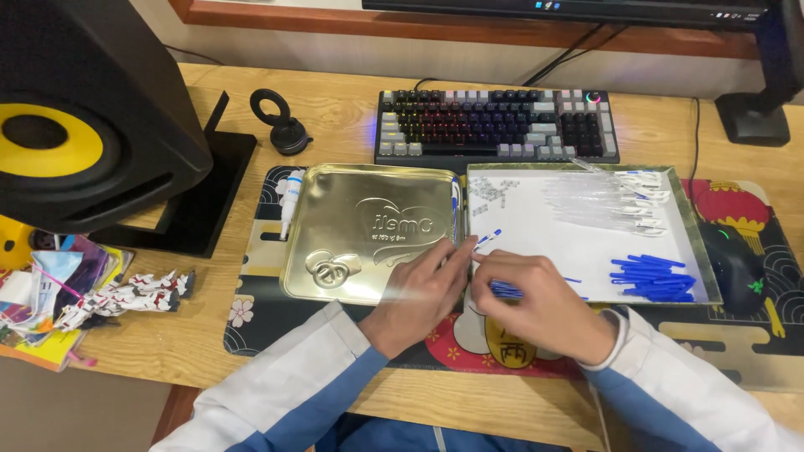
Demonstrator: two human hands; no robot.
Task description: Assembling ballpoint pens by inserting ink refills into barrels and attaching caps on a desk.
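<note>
My left hand (419,293) rests on the lower right corner of a gold tin lid (360,226), its fingertips pinching one end of a thin blue and white pen part (487,238). My right hand (536,301) lies on the open tin tray (695,251) lined with white, fingers curled over a few blue pen refills (505,290) and touching the same part. In the tray lie a pile of blue pen caps (653,278), several clear pen barrels (603,201) and small white pieces (494,191).
A backlit keyboard (496,125) stands behind the tins, a monitor above it. A black mouse (737,266) sits at the right, a black and yellow speaker (84,117) at the left. A small glue bottle (291,197) lies beside the lid. Toys and papers (75,293) clutter the left edge.
</note>
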